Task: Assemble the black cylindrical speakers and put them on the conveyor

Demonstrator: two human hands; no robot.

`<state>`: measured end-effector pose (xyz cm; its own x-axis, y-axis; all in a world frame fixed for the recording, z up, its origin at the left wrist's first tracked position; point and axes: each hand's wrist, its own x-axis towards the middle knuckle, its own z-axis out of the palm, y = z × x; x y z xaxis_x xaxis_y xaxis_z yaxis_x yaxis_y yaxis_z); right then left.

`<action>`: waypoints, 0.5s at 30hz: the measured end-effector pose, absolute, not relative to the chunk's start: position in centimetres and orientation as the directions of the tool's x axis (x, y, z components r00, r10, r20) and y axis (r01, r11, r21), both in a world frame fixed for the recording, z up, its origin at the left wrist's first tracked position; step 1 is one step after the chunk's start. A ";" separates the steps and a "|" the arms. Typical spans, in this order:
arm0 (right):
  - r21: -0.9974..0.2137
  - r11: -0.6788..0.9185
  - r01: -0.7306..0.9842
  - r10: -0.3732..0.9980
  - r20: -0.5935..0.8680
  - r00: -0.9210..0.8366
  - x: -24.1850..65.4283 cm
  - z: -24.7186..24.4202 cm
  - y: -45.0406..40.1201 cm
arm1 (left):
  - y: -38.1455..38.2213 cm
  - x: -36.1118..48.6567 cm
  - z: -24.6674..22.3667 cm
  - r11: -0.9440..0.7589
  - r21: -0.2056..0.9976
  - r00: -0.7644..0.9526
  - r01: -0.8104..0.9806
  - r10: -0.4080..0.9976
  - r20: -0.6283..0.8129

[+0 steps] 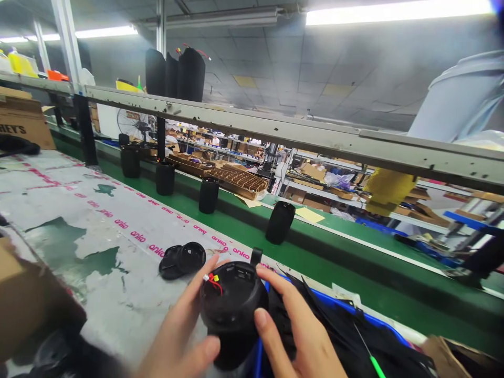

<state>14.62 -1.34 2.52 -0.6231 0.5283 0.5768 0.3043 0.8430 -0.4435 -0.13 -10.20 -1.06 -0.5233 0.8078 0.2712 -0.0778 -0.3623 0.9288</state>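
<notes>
Both my hands grip a black cylindrical speaker housing (232, 310) from its sides, with its open top tilted toward me. My left hand (177, 320) wraps the near left side, and my right hand (291, 336) presses the right side. Thin red wires with a small yellow connector (212, 281) stick out of the top, and a short black tab (255, 256) rises behind it. Just beyond my left hand, two round black caps (182, 261) lie together on the bench, not touching my fingers.
Several similar black cylinders (280, 222) stand in a row on a green conveyor belt (236, 207). A worn bench mat (98, 231) has pink "anko" print. Black fabric fills a blue bin (342, 336) at lower right. A cardboard box (23, 299) intrudes at left, and a person's light sleeve (457, 100) shows upper right.
</notes>
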 end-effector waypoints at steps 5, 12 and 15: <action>-0.315 0.908 0.276 0.417 0.616 -0.668 15.8 3.2 -0.1 | -9.8 1.0 -1.9 -0.360 0.932 -0.590 -0.050 0.763 0.264; -0.379 0.889 0.257 0.369 0.260 -0.892 12.2 8.3 1.0 | -9.1 0.5 -2.6 -0.337 0.907 -0.523 0.253 0.741 0.421; -0.351 0.917 0.190 0.290 0.259 -0.921 10.8 8.8 0.9 | -9.0 0.2 -3.0 -0.364 0.884 -0.484 0.295 0.740 0.466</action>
